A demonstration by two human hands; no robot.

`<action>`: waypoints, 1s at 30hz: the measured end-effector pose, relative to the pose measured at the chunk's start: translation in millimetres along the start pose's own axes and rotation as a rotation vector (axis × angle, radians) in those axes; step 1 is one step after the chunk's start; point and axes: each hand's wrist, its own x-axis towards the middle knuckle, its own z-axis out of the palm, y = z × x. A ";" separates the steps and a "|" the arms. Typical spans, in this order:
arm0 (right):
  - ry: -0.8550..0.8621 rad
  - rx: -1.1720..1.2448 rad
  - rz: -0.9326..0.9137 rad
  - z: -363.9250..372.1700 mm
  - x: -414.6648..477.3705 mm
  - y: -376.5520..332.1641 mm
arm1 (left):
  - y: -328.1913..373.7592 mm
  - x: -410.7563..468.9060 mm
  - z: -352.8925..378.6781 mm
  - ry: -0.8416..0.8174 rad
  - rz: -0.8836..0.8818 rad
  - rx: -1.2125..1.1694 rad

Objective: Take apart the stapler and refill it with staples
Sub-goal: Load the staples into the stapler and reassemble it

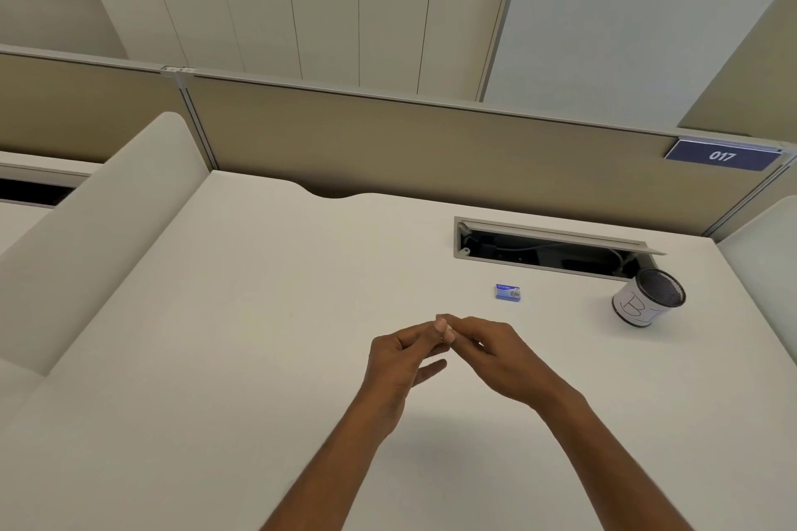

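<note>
Above the white tabletop (215,358) the left hand (403,362) and right hand (496,354) meet at the fingertips, pinching a small pale piece (449,334) too tiny to identify. Just beyond lies a small blue box (508,291). Further right, a mesh cup (649,297) stands beside an open cable slot (547,248).

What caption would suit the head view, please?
Left hand and right hand touch above the desk, staple box beyond.

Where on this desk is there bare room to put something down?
Bare: the left half of the desk, between the side panel and the left hand. Crowded: far right, where blue box, cup and open cable slot cluster.
</note>
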 end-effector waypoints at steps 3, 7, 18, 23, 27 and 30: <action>-0.003 0.005 0.122 -4.9 -1.7 2.4 | -0.5 0.8 2.5 0.025 0.002 0.061; -0.053 0.044 0.087 -10.9 -2.0 3.0 | 0.0 -0.2 6.3 0.034 0.030 0.137; 0.221 0.086 -0.077 5.6 -5.4 -0.4 | -2.1 0.4 7.9 0.001 0.007 -0.080; 0.308 -0.071 -0.196 11.7 -6.9 -1.6 | -3.1 1.3 2.2 -0.033 0.034 -0.084; 0.341 -0.085 -0.219 14.5 -7.5 -3.1 | -2.1 1.1 -0.2 -0.032 0.034 -0.087; 0.333 -0.060 -0.217 14.2 -7.0 -4.0 | -1.8 1.4 -0.6 -0.028 0.032 -0.088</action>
